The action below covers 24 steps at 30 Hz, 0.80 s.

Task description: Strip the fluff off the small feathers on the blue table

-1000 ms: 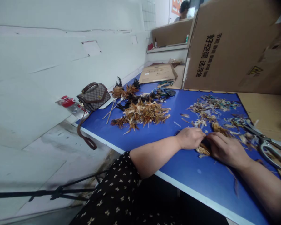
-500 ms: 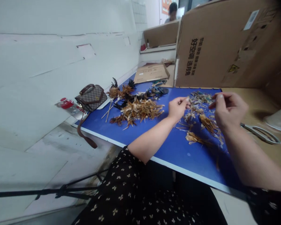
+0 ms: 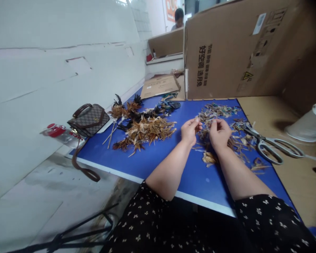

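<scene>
My left hand (image 3: 190, 131) is raised above the blue table (image 3: 158, 168), thumb and forefinger pinched together; whatever lies between them is too small to make out. Close by on its right, my right hand (image 3: 219, 133) is closed in a pinch too, its content hidden. Behind and below the hands spreads a pile of loose feather scraps (image 3: 221, 110). A small tan feather bunch (image 3: 209, 159) rests just under my right hand. Left of my hands lies a heap of brown feather bunches (image 3: 150, 129), with black-tipped feather bunches on sticks (image 3: 125, 107) behind it.
Scissors (image 3: 274, 147) lie at the right beside a white thread spool (image 3: 309, 123). A large cardboard box (image 3: 226, 59) stands at the back. A handbag (image 3: 89, 121) and a bottle (image 3: 64, 135) sit at the left edge. Another person (image 3: 178, 19) is far behind.
My right hand has moved left and closer to my left hand, its fingers now pinched. The view has swung to the right, bringing the scissors and spool fully into sight.
</scene>
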{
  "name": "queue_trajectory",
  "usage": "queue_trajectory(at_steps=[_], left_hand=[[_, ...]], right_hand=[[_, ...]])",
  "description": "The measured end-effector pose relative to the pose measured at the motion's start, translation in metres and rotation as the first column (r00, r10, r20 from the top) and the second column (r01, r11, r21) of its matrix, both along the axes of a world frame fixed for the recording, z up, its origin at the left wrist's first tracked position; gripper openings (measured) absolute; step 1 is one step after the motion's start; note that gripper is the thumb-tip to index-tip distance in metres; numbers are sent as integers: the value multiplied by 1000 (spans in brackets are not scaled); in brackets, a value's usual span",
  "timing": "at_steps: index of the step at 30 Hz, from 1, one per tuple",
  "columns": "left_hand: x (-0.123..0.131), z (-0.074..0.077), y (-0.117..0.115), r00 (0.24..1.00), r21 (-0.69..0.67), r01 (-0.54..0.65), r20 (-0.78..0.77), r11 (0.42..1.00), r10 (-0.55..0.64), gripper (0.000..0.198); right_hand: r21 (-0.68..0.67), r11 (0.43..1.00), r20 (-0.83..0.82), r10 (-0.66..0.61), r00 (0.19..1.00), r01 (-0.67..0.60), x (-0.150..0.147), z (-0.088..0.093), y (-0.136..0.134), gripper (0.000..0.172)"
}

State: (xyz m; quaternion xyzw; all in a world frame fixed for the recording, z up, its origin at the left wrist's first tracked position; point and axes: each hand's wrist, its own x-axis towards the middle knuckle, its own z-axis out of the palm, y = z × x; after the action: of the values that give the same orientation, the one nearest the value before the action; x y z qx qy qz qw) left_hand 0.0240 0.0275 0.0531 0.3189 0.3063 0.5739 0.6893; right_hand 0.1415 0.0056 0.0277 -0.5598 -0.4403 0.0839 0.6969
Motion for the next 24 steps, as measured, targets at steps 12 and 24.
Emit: queue_trajectory(at_steps=[12, 24], left_hand=[[-9, -14, -9, 904, 43, 421, 60, 906, -423, 27], [-4, -21, -7, 841, 96, 534, 42, 840, -540, 27]], right_hand=[[-430, 883, 459, 33, 888, 189, 120, 46, -13, 23], [-709, 591, 613, 249, 750, 384, 181, 20, -79, 38]])
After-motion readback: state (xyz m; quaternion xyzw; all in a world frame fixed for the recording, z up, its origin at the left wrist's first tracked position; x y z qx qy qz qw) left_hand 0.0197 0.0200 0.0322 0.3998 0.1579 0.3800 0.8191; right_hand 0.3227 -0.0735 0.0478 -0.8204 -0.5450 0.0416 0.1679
